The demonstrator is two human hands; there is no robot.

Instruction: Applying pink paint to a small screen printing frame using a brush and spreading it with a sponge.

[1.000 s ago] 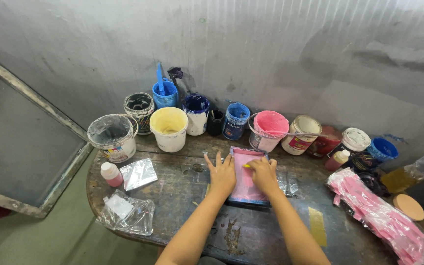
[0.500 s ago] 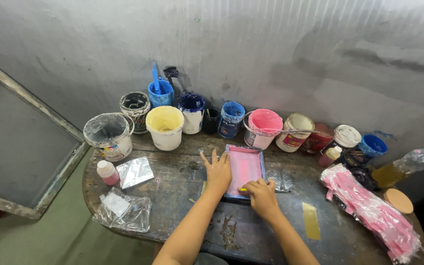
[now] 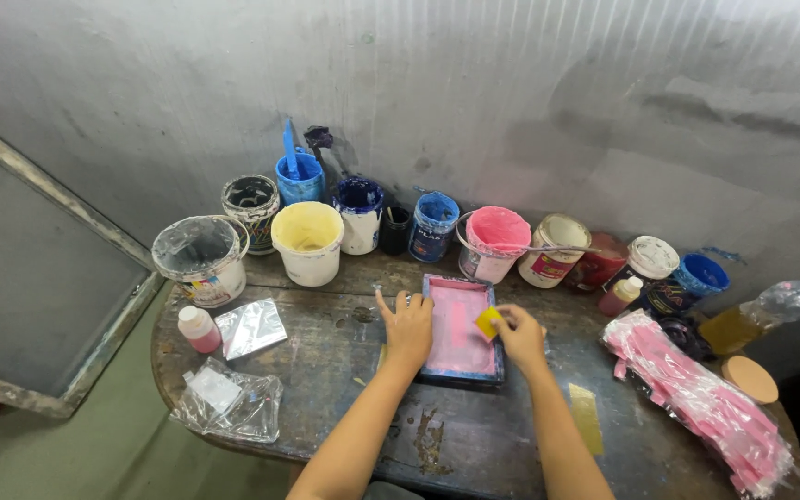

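Frame [image 3: 460, 329]: small, dark-edged, pink inside; long axis runs toward the wall.
Left hand [image 3: 408, 326]: spread flat on its left edge.
Right hand [image 3: 520, 335]: pinching yellow scraper [image 3: 488, 321].

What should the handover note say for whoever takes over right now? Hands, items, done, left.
Left hand: flat, fingers spread, pressing the left edge of the small pink-inked screen frame on the round table.
Right hand: pinching a small yellow scraper on the frame's right side.
Paint pots line the wall; the pink pot is just behind the frame. A stack of pink bagged pieces lies to the right.
Done: pink ink covers the mesh.
Left: cannot tell how much scraping remains.
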